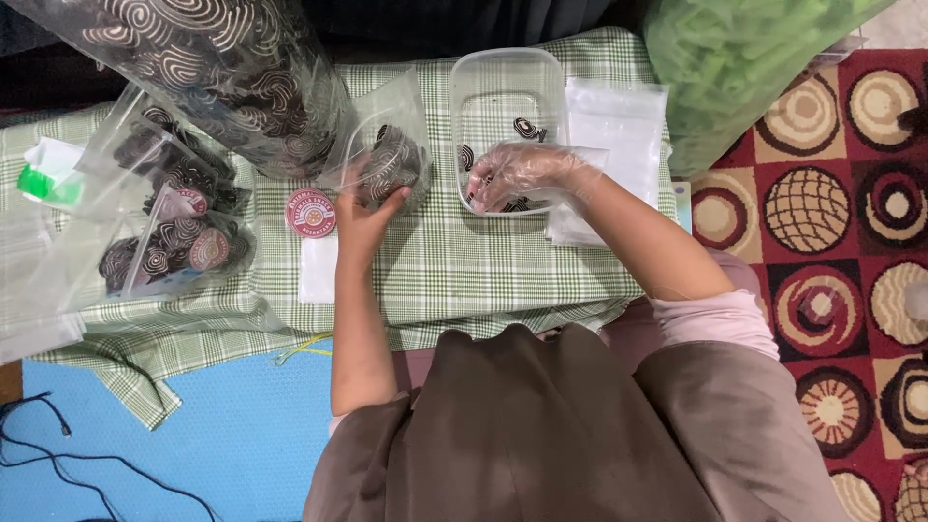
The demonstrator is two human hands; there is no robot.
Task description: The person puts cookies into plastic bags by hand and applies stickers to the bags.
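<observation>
Brown garment (541, 435) nearest. Left hand (362, 217): fingers clamped on clear pouch (387, 159) of dark swirl biscuits. Gloved right hand (522, 174): fingers curled together inside plastic tub (507, 72) on checked cloth (454, 261).

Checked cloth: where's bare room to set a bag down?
Free: the checked cloth between the left hand, right hand and near edge. Crowded: far left with filled packets, behind with big bag, clear tub, empty pouches.
</observation>
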